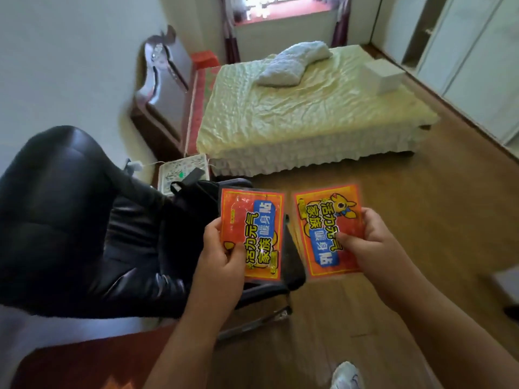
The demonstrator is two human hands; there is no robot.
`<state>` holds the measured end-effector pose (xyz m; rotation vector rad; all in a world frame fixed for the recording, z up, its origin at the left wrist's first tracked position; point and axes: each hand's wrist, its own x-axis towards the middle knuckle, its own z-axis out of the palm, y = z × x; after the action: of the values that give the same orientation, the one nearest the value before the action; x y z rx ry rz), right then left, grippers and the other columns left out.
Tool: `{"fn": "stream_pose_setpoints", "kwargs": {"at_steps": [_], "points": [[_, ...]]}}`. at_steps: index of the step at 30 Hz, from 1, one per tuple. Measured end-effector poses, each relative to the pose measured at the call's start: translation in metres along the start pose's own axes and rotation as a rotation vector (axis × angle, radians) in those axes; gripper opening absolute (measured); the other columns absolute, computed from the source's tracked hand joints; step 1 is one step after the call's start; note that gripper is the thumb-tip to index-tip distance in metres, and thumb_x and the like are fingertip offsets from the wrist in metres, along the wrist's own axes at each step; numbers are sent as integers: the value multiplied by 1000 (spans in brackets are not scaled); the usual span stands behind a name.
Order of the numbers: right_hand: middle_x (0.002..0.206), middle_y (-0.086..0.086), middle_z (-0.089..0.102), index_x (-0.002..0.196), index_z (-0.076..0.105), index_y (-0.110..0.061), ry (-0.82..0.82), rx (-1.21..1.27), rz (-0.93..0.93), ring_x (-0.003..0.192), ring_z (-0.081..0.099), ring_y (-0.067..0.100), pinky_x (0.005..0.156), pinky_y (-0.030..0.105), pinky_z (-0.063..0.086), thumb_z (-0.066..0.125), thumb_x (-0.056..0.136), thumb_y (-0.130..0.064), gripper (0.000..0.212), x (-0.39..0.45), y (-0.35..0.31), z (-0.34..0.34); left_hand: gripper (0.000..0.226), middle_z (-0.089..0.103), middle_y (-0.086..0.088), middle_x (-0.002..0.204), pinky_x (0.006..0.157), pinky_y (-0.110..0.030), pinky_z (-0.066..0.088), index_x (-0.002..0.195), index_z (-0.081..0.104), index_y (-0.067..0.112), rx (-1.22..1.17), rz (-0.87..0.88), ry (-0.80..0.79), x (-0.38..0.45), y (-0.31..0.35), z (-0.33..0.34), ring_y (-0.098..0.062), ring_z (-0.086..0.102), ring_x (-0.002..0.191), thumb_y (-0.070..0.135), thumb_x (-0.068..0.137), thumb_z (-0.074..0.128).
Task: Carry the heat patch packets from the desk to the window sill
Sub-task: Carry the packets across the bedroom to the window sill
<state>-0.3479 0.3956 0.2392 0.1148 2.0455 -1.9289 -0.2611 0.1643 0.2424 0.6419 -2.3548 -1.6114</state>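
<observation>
Bare forearms with no sleeves showing, white sneaker (346, 376) on one foot

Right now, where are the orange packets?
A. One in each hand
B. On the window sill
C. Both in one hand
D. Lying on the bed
A: the left hand grips one packet and the right hand grips the other packet, held apart above the floor, with the bed farther off.
</observation>
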Motion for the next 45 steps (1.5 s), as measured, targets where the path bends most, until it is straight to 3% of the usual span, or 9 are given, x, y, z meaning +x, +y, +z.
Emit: {"fn": "stream_pose_setpoints", "kwargs": {"at_steps": [3, 8, 12, 16, 21, 27, 32, 37, 45], "points": [[107, -4, 80, 112, 62, -32, 132, 44, -9, 97, 78, 20, 80, 47, 63, 61, 100, 0, 35, -1, 0, -59, 44, 70, 15, 108, 68, -17, 56, 121, 46, 48, -55, 51, -151, 9, 32, 59, 5, 71, 90, 10, 102, 57], [109, -1, 77, 110, 59, -26, 310, 105, -32, 87, 76, 11, 68, 34, 62, 57, 99, 7, 35, -3, -5, -145, 45, 74, 6, 110, 69, -25, 60, 119, 50, 42, -157, 85, -314, 12, 74, 146, -7, 75, 94, 1, 101, 55], [112, 1, 76, 111, 59, -27, 385, 114, -41, 97, 74, 21, 84, 45, 61, 58, 100, 5, 34, -2, -7, -206, 44, 74, 3, 109, 63, -22, 59, 128, 50, 34, -166, 105, -397, 12, 96, 201, -9, 76, 90, 0, 101, 54], [109, -5, 79, 120, 59, -30, 453, 95, -26, 101, 76, 20, 87, 45, 61, 60, 101, -2, 33, -5, -4, -253, 44, 74, 9, 107, 68, -25, 59, 123, 52, 41, -122, 154, -450, 11, 109, 247, -7, 75, 91, 3, 100, 56], [107, -4, 80, 117, 60, -28, 488, 116, 18, 98, 78, 21, 82, 43, 63, 60, 101, -2, 31, -10, 0, -294, 45, 73, 16, 107, 76, -45, 63, 120, 51, 49, -66, 152, -533, 10, 126, 293, -11, 75, 95, 8, 101, 57], [100, -12, 80, 108, 61, -36, 604, 83, 49, 91, 79, 14, 84, 46, 64, 65, 101, -10, 27, -7, 4, -347, 39, 75, 17, 97, 60, -17, 56, 126, 50, 34, -58, 196, -611, 20, 153, 348, 0, 74, 83, 5, 101, 56], [111, -10, 76, 118, 57, -37, 663, 58, 84, 96, 77, 15, 86, 44, 64, 64, 103, -20, 24, 8, 3, -374, 40, 75, 14, 102, 71, -36, 62, 122, 51, 41, -41, 192, -681, 41, 167, 396, -8, 75, 87, 7, 100, 57], [110, -8, 77, 113, 59, -34, 718, 67, 124, 98, 77, 17, 87, 48, 64, 65, 102, -17, 21, 51, -2, -399, 40, 75, 15, 101, 73, -44, 63, 125, 51, 37, -60, 171, -741, 83, 181, 446, -11, 76, 88, 6, 101, 56], [113, -7, 77, 113, 58, -37, 784, 49, 120, 99, 78, 18, 90, 52, 62, 69, 99, -16, 27, 154, -35, -437, 39, 75, 15, 98, 59, -29, 60, 129, 50, 32, -133, 152, -805, 184, 220, 515, -9, 76, 83, 4, 102, 53]]}}
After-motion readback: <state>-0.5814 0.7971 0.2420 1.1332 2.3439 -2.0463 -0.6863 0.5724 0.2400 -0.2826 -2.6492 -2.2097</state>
